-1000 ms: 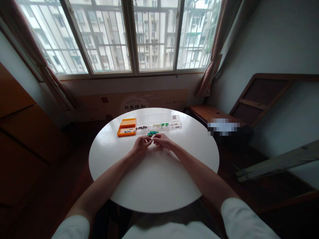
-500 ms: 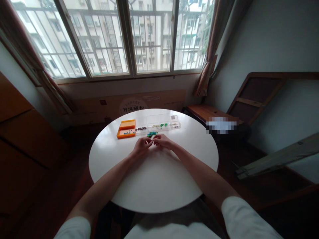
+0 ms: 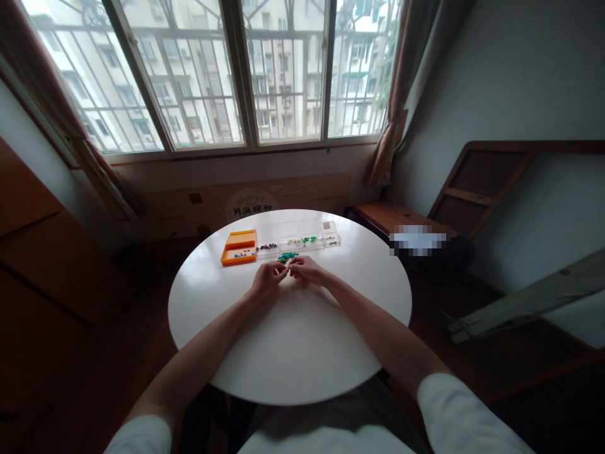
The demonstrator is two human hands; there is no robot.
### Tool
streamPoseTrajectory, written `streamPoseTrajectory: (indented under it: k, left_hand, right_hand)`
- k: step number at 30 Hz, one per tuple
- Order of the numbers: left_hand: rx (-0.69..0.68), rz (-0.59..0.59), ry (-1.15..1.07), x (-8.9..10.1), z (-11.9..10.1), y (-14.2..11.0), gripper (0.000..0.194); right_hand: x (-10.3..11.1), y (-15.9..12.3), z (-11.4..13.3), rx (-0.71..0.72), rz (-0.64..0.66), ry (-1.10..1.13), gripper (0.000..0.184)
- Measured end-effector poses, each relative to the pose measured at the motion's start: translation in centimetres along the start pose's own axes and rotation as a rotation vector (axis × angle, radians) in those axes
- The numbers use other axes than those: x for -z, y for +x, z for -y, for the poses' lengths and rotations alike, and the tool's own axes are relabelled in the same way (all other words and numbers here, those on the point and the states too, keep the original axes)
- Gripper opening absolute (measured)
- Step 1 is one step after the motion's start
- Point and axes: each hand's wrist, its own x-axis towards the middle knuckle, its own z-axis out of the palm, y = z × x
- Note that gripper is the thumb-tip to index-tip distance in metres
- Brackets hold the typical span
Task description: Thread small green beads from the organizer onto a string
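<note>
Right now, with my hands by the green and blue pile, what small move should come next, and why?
Perhaps ease your left hand and right hand slightly toward you: they're close together right beside the pile of small pieces, and a slip might scatter it. What they may pinch is too small to see.

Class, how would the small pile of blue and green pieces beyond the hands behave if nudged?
The pile would probably scatter, since it looks like many separate small pieces. Individual pieces may slide on the glossy white table. Each is likely light, being tiny compared with the left hand.
</note>
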Motion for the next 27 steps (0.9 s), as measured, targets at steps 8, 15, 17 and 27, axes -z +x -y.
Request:
streamPoseTrajectory:
  k: [8,15,17,27]
  left_hand:
    - [0.007,-0.005,0.001,0.0,0.0,-0.1,0.027]
    - [0.009,-0.018,0.036,-0.1,-0.3,-0.3,0.028]
    - [0.016,-0.022,0.046,-0.1,-0.3,-0.4,0.028]
    - [0.032,-0.029,0.067,-0.1,-0.4,-0.4,0.026]
  right_hand:
    - [0.0,0.0,-0.1,-0.011,-0.001,-0.006,0.006]
    - [0.1,0.2,-0.6,-0.009,0.019,-0.012,0.008]
    - [0.1,0.2,-0.7,-0.011,0.022,-0.015,0.008]
    - [0.2,0.6,-1.3,-0.009,0.004,0.024,0.012]
